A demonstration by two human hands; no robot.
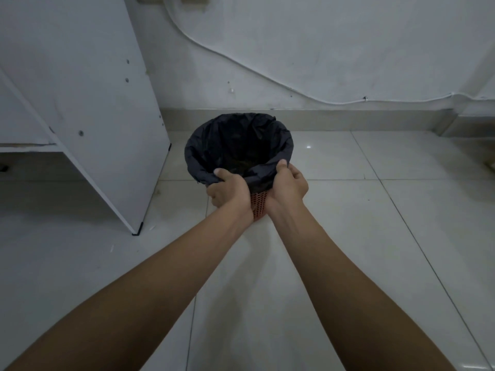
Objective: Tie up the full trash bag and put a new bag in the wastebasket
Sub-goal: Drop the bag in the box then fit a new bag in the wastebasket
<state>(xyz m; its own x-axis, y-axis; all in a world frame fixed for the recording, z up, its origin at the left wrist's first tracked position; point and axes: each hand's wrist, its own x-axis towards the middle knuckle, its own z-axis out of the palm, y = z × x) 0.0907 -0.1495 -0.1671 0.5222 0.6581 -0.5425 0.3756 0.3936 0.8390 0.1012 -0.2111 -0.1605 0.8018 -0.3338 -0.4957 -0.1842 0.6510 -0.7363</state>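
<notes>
A small orange lattice wastebasket (258, 206) stands on the tiled floor in the middle of the head view. A black trash bag (235, 135) lines it, its edge folded over the rim, with dark rubbish dimly visible at the bottom. My left hand (227, 190) grips the bag's folded edge at the near left of the rim, thumb on top. My right hand (288, 183) grips the bag's edge at the near right, thumb over the rim. The two hands sit close together and hide most of the basket's near side.
A white cabinet panel (88, 103) stands close to the left of the basket, its foot at the floor. A white wall with a cable (267, 73) runs behind, above a grey skirting. Glossy white floor tiles (361, 236) stretch to the right and toward me.
</notes>
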